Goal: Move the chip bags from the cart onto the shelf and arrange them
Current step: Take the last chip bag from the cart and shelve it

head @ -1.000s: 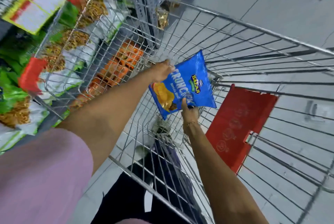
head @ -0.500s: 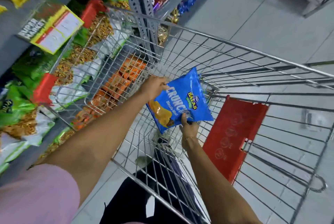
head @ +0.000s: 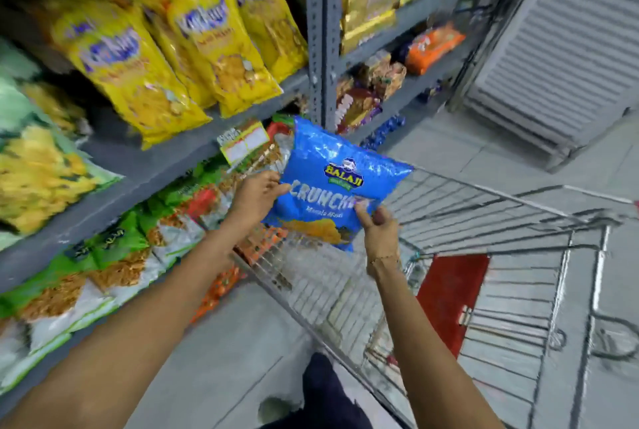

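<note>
I hold a blue chip bag [head: 332, 183] with both hands, upright, above the cart's near-left corner. My left hand [head: 257, 195] pinches its left edge. My right hand [head: 378, 228] grips its lower right corner. The wire cart [head: 484, 221] stands to the right of the grey shelf unit [head: 145, 169], and its basket shows no other bag. The bag hangs in front of the shelf's upright post, level with the lower shelf's price label.
Yellow snack bags [head: 207, 44] fill the upper shelf. Green and white bags [head: 114, 255] lie on the lower shelf, orange ones [head: 221, 287] below. A red flap [head: 449, 300] hangs inside the cart. Biscuit packs [head: 373, 82] fill the right bay. Grey floor lies beneath me.
Both hands have lifted the blue bag up out of the cart and toward the shelf. My view has tilted up, bringing the yellow bags into sight.
</note>
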### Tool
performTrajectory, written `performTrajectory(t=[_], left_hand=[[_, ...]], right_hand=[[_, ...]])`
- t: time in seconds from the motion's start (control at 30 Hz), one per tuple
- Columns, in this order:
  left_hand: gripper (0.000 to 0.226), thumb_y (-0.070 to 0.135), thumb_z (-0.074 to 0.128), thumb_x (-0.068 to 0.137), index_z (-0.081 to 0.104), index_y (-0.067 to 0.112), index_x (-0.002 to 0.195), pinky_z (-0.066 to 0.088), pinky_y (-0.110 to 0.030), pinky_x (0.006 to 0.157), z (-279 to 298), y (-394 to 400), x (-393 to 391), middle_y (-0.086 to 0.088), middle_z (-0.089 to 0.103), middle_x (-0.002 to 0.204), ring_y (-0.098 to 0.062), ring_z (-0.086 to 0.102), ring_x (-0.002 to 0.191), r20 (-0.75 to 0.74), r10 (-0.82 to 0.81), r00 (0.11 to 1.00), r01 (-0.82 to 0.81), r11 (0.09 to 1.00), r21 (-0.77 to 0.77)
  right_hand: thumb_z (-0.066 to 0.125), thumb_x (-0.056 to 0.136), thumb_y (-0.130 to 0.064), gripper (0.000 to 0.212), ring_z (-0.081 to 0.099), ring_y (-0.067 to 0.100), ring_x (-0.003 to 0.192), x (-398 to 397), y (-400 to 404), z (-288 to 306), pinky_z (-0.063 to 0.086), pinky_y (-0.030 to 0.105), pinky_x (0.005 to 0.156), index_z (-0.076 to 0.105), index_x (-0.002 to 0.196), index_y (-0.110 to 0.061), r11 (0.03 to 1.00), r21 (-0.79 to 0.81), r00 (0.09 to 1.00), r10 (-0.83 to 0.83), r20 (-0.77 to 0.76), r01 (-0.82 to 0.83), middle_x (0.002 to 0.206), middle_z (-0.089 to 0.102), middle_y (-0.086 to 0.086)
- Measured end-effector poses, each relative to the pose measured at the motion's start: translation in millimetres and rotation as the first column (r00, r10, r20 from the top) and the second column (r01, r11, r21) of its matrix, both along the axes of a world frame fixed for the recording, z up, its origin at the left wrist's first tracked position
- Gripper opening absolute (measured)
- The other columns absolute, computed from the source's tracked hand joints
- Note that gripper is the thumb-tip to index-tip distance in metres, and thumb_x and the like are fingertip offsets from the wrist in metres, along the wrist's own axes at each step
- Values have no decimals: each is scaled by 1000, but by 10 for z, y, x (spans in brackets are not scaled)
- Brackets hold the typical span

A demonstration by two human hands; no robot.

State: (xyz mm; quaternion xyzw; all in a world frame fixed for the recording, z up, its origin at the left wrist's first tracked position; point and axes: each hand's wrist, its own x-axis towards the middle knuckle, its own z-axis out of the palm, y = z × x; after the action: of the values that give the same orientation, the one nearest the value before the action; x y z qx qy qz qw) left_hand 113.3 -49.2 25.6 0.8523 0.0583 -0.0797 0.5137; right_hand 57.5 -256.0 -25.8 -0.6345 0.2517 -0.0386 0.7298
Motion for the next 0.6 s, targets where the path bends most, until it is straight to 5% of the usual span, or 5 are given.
performTrajectory(t=[0.13,0.27,0.37,0.47,0.6], left_hand=[[17,5,63,82,55,16,72,43,-15,53,798,350,-198,19,63,46,12,53,44,153,180,972,-159,977,-144],[6,10,65,82,61,12,77,46,-14,56,1645,652,-501,9,66,61,12,56,51,373,273,887,-211,957,-200],[2,10,63,84,63,8,84,51,-27,62,2208,891,-668,-4,63,71,0,60,59,459,342,820,-248,935,-252],[4,12,62,85,64,10,86,52,-16,54,2733,1093,-774,4,65,70,8,60,53,563,353,748,-257,935,-244],[6,23,66,81,65,18,79,58,-30,67,3374,1363,-856,2,71,70,-4,64,64,671,376,639,-330,922,-203]], right_hand=[[74,71,-30,46,65,31,101,232,260,846,52,53,92,65,106,0,998,-34,980,61,192,-55,106,69,19],[80,57,-47,73,65,30,99,316,585,1750,54,51,86,64,105,6,997,-66,931,61,361,-40,107,67,28],[76,73,-27,48,63,24,99,112,851,2636,53,44,88,63,107,5,988,-111,889,148,434,-110,114,65,27],[71,78,-13,24,61,32,105,75,1041,3240,49,37,85,65,92,5,982,-100,823,187,536,-158,114,63,31],[73,76,-20,5,68,6,66,316,1360,3800,54,27,63,71,75,-16,961,-131,711,270,650,-245,84,75,11]])
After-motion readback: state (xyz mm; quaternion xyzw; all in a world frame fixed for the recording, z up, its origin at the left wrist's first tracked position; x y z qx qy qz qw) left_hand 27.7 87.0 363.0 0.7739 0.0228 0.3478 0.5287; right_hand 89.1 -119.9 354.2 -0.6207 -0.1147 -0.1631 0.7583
